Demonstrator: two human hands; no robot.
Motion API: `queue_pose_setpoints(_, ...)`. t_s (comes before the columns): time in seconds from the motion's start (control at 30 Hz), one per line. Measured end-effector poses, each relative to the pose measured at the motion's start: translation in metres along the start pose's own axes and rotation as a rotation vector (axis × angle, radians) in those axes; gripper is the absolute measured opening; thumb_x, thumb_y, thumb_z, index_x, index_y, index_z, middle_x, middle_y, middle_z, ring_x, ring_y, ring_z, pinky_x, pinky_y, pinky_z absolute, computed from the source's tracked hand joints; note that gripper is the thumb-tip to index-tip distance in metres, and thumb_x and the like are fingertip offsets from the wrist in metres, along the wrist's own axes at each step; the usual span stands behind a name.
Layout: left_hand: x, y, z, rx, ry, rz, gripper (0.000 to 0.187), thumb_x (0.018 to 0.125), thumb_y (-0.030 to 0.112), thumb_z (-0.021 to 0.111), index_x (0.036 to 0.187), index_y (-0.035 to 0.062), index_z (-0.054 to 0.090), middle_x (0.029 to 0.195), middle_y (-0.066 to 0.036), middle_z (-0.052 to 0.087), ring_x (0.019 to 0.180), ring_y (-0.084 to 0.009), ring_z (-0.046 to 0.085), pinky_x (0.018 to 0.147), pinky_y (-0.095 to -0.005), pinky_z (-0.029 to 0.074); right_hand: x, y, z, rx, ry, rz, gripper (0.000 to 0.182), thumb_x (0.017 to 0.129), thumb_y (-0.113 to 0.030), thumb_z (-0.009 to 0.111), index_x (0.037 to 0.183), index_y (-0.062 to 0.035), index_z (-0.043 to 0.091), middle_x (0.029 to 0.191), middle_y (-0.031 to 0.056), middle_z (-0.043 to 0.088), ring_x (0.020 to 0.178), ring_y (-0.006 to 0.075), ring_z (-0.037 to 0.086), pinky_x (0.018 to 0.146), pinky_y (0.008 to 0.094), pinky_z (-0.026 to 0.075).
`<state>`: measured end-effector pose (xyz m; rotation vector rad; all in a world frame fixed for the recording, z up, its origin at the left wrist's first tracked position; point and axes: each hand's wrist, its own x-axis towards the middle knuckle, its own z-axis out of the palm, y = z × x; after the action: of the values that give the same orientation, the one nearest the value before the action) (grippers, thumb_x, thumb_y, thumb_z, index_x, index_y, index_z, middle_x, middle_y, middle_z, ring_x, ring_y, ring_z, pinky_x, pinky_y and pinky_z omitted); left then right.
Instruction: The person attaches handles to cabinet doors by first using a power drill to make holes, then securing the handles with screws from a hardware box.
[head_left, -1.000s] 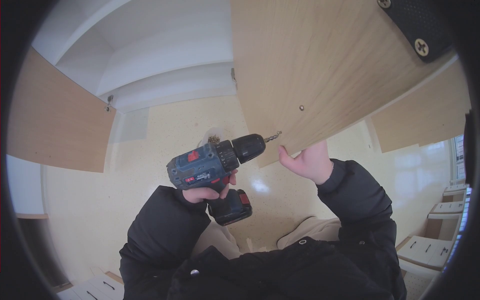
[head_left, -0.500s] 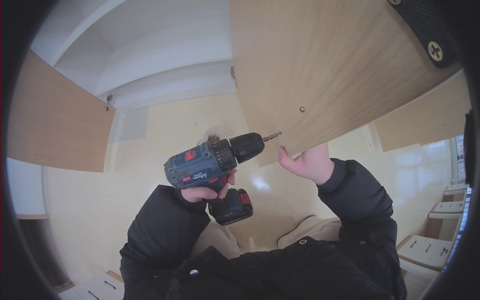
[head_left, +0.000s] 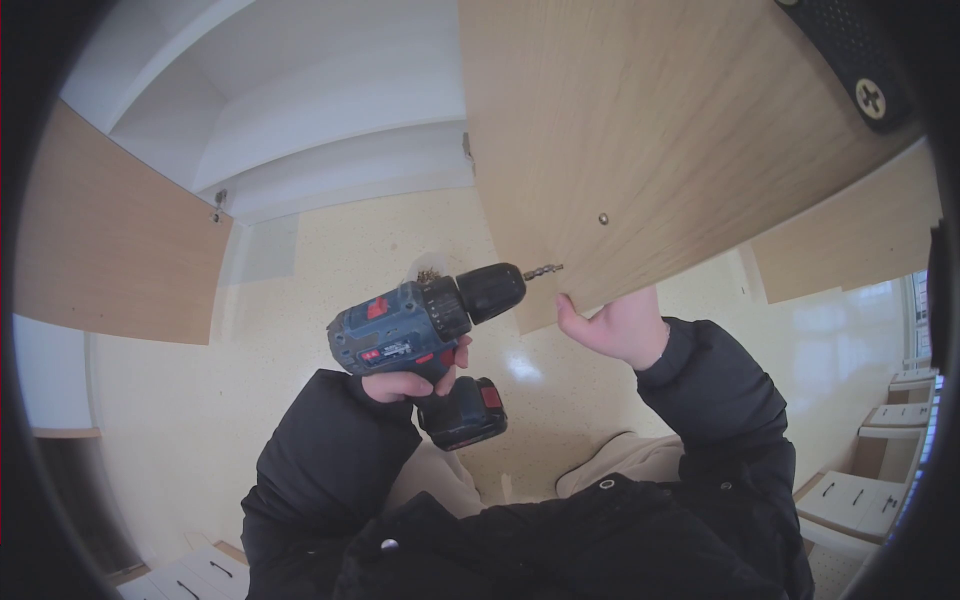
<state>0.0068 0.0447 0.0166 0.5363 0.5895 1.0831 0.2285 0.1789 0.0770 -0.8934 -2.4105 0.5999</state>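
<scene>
My left hand [head_left: 412, 383] is wrapped round the grip of a blue and black cordless drill [head_left: 395, 325], whose battery hangs below. A drill bit [head_left: 541, 271] sticks out of the chuck to the right, its tip at or close to the lower corner of a wooden cabinet door [head_left: 590, 120]; whether it touches cannot be told. My right hand [head_left: 622, 328] grips the lower edge of this door, thumb on the near face and the other fingers hidden behind it. A small round hole or screw head [head_left: 603, 219] shows in the panel above the bit.
An open white cabinet [head_left: 330, 100] stands ahead, with another wooden door [head_left: 120, 230] on the left. A little container of screws [head_left: 428, 275] sits on the pale floor [head_left: 300, 300] beyond the drill. White drawers [head_left: 850, 500] stand at the right. A black strap [head_left: 850, 60] crosses the upper right.
The drill has shifted very slightly left. My right hand keeps its hold on the door edge.
</scene>
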Motion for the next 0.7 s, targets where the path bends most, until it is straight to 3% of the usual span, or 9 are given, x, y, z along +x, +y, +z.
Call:
queue_pose_setpoints(0.1,0.004,0.004,0.006,0.067,-0.149,0.147,0.059,0.060,0.005,0.066,0.111,-0.0011,0.036,0.091,-0.019,0.051,0.055,-0.0243,0.051,0.047,-0.0281,0.044,0.001,-0.002,0.000,-0.018,-0.002,0.000,0.021,0.064,-0.018,0.059,0.082,-0.0088,0.057,0.086,0.0031,0.057,0.086,0.0248,0.053,0.082,0.0326,0.038)
queue_pose_setpoints(0.3,0.000,0.009,0.017,0.046,-0.117,0.111,0.055,0.060,0.001,0.062,0.110,-0.0009,0.038,0.091,-0.014,0.051,0.060,-0.0208,0.054,0.058,-0.0268,0.045,0.001,-0.005,0.000,-0.017,0.010,0.019,0.016,0.064,-0.018,0.059,0.078,-0.0097,0.058,0.084,0.0019,0.058,0.084,0.0238,0.053,0.082,0.0327,0.038)
queue_pose_setpoints(0.47,0.003,0.004,0.018,0.057,-0.077,0.189,0.057,0.058,0.003,0.063,0.110,-0.0016,0.039,0.089,-0.016,0.050,0.053,-0.0224,0.050,0.052,-0.0284,0.043,-0.001,-0.003,-0.001,-0.005,-0.006,0.030,0.016,0.065,-0.018,0.058,0.079,-0.0093,0.059,0.085,0.0022,0.059,0.087,0.0245,0.053,0.085,0.0333,0.038)
queue_pose_setpoints(0.7,0.001,0.003,0.005,0.119,-0.184,0.138,0.055,0.062,0.005,0.064,0.111,0.0003,0.038,0.091,-0.013,0.050,0.056,-0.0207,0.052,0.054,-0.0268,0.044,-0.004,0.002,0.000,-0.036,-0.014,0.011,0.016,0.065,-0.018,0.057,0.079,-0.0101,0.058,0.086,0.0014,0.059,0.087,0.0239,0.053,0.084,0.0331,0.038)
